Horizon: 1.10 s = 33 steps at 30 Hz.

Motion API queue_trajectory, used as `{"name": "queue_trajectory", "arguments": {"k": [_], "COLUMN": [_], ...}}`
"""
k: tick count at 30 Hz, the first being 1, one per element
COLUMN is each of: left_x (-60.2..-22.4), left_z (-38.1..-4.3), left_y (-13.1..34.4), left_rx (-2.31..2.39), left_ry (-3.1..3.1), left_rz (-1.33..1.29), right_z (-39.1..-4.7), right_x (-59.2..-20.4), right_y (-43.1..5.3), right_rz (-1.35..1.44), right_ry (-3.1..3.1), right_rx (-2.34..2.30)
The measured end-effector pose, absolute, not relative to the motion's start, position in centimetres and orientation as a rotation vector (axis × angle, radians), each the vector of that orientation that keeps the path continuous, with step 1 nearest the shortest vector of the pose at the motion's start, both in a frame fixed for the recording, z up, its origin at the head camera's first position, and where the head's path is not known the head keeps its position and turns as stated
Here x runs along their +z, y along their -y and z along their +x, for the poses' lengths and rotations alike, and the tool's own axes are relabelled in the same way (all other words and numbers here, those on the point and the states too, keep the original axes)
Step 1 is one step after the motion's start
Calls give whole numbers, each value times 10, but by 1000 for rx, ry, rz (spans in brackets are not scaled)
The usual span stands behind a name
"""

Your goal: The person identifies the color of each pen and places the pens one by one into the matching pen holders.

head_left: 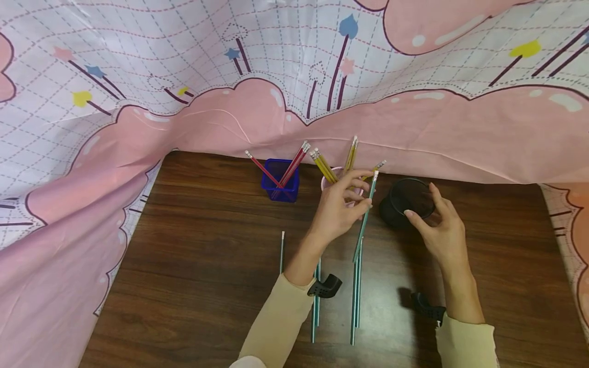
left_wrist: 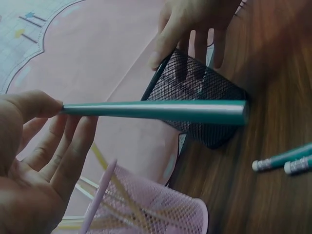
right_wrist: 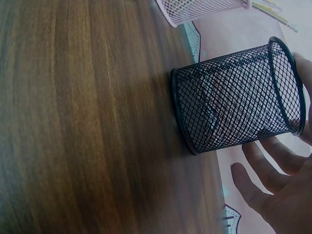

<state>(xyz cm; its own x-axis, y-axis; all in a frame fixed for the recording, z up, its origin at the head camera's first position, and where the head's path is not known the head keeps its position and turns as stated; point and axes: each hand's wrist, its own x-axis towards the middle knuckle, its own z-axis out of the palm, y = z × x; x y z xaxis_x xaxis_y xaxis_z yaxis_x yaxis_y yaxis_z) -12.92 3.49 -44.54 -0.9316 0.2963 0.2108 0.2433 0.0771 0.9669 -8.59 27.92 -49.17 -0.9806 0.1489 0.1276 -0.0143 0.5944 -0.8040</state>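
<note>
My left hand pinches a green pencil near its white eraser end, thumb against fingers. The pencil slants, its other end toward me; in the left wrist view this green pencil crosses in front of a black mesh pencil cup. My right hand holds that black cup by the rim, thumb on the near side and fingers on the far right. In the right wrist view the mesh cup shows no pencils inside. Behind my left hand, partly hidden, is a pink mesh cup with yellow pencils.
A blue square basket with red pencils stands left of the pink cup. Several more green pencils lie on the dark wooden table, some partly under my left forearm. A pink and white patterned cloth hangs behind the table.
</note>
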Motion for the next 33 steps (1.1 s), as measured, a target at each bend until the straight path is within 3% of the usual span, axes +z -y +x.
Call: {"name": "queue_trajectory", "arguments": {"k": [33], "left_x": [-420], "left_z": [-184], "left_y": [-80], "left_rx": [1975], "left_ry": [-2376], "left_rz": [729], "right_z": [-88], "right_x": [-493], "right_y": [-279], "right_rz": [-105], "right_ry": [2598], "right_rx": [1327]}}
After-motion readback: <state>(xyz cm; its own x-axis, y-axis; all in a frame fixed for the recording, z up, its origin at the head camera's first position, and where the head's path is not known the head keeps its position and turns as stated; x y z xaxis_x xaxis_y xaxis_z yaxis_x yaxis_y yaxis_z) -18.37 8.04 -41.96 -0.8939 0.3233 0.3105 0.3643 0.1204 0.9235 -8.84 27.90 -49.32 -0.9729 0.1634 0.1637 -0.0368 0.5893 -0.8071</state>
